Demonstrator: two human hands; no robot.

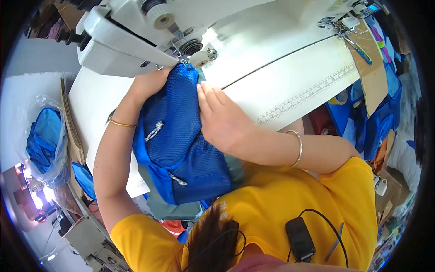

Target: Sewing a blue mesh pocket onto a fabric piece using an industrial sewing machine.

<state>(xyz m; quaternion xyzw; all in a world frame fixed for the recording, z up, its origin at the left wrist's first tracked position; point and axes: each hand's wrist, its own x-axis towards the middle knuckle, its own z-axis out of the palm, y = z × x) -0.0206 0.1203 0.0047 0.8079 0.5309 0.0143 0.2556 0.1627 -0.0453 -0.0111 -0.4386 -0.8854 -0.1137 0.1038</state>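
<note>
A blue mesh bag (181, 122) with blue fabric trim, patterned cord ends and some grey-green cloth runs from the sewing machine's presser foot (183, 61) down to my lap. Its upper end lies under the needle area. My left hand (153, 84) grips the bag's left edge close to the foot, with its fingertips mostly hidden behind the machine head and the fabric. Along the right edge rests my right hand (224, 118), fingers stretched out together and pressing on the cloth, its thumb out of sight.
The white sewing machine (122, 47) arches over a pale table (290, 77) with a printed ruler scale. At the right stand a cardboard piece (374, 86), a pen-like tool (361, 52) and piled blue fabric (385, 122). A clear plastic bag (45, 140) holding blue items hangs at left.
</note>
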